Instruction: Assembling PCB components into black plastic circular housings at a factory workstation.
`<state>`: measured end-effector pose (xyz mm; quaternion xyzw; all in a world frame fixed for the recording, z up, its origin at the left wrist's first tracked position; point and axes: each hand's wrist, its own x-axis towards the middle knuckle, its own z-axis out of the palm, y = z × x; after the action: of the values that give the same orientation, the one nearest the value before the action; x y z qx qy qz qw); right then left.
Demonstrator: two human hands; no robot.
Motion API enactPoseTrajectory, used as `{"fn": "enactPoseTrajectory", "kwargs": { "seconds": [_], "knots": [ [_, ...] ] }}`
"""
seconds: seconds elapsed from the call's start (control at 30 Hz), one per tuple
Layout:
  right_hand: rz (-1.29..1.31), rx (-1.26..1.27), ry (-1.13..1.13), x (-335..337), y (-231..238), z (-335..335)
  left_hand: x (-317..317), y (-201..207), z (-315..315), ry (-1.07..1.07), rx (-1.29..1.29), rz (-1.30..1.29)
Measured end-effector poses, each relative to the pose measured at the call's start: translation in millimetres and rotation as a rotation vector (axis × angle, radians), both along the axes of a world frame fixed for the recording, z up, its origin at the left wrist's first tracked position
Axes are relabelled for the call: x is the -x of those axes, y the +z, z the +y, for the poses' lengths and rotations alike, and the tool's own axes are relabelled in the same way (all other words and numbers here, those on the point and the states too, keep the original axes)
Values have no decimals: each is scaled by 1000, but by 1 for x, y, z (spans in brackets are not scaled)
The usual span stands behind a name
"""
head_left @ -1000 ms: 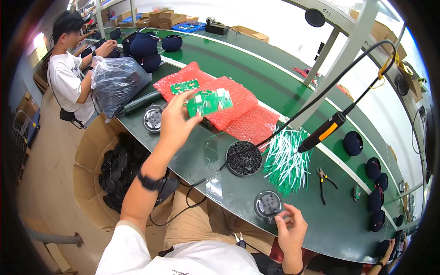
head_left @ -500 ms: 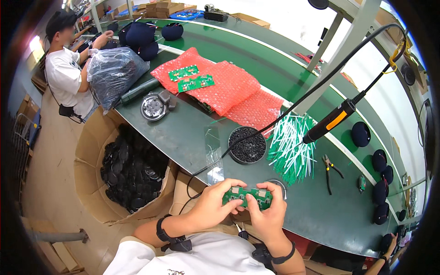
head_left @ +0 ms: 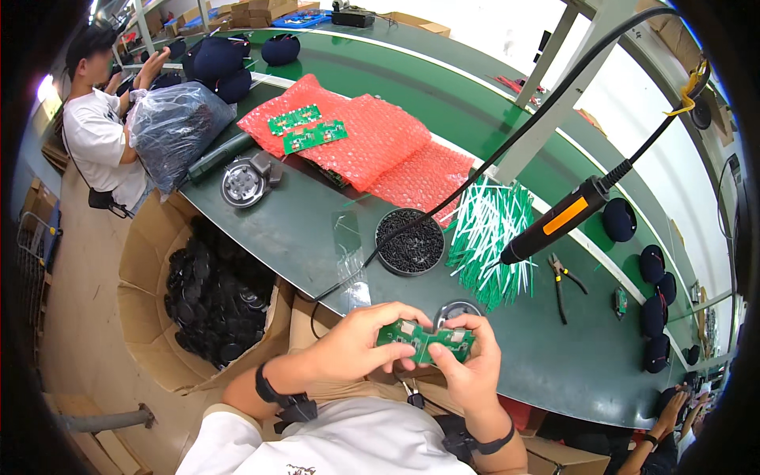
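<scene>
Close to my body, over the table's near edge, I hold a green circuit board [head_left: 437, 339] with both hands. My left hand [head_left: 366, 339] grips its left part between thumb and fingers. The right part is pinched by my right hand [head_left: 467, 366], thumb on the near face and fingers behind. The board looks angled at its middle; whether it is cracked or in two pieces I cannot tell. Just behind it lies a round, clear-and-dark part [head_left: 457, 309], partly hidden by my fingers.
Beyond lie a dish of small black screws [head_left: 410, 241], green-and-white strips [head_left: 492, 237], pliers [head_left: 564, 286] and red bubble wrap [head_left: 380, 142] bearing circuit boards [head_left: 315, 136]. An electric screwdriver [head_left: 554, 223] hangs at right. A carton [head_left: 146, 317] of black parts stands left; a co-worker [head_left: 99, 142] sits beyond.
The board was flat between my hands and now looks bent at its middle. The view has shifted a little, so the table's things sit further left. More of the round part shows.
</scene>
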<state>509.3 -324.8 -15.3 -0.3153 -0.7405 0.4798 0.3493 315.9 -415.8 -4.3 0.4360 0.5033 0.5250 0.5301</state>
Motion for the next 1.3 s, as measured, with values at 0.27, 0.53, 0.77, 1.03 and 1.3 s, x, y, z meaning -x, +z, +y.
{"fn": "enactPoseTrajectory", "kwargs": {
  "seconds": [0.27,0.53,0.77,1.03,1.3],
  "knots": [
    [221,434,-56,-38,-4,28,116,-22,38,370,-222,675],
    [82,430,-197,-61,-22,51,135,-33,46,1056,-195,1420],
    [143,615,-84,-64,-27,37,-29,-22,20,130,-289,873],
    [78,450,-50,-77,-4,52,-50,-34,41,-85,-279,927],
    [-83,381,142,-69,-1,60,-53,-31,52,66,-301,626]
  ]
}}
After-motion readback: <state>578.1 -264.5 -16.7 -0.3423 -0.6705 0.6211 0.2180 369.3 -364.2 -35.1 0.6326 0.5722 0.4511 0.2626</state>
